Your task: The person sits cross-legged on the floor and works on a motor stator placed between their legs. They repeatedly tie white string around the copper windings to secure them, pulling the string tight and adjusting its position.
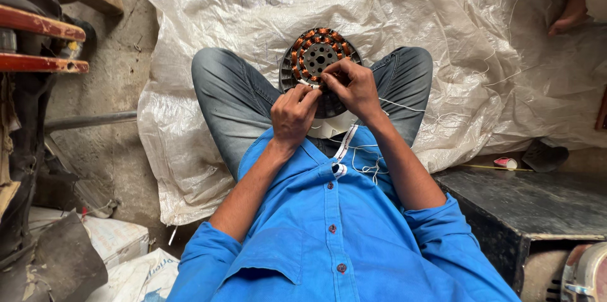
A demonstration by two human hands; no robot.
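Now my left hand (294, 112) and right hand (353, 87) pinch thin white thread at the fan motor (316, 55). It feels heavy and hard; copper coils are delicate, so I grip its rim.

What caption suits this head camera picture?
Both hands, left hand and right hand, work on a copper-wound motor stator.

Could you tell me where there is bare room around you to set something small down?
The white sheet lies bare above the knees, and the dark slab right of the right hand is mostly free. The lap is crowded: both hands work the motor stator.
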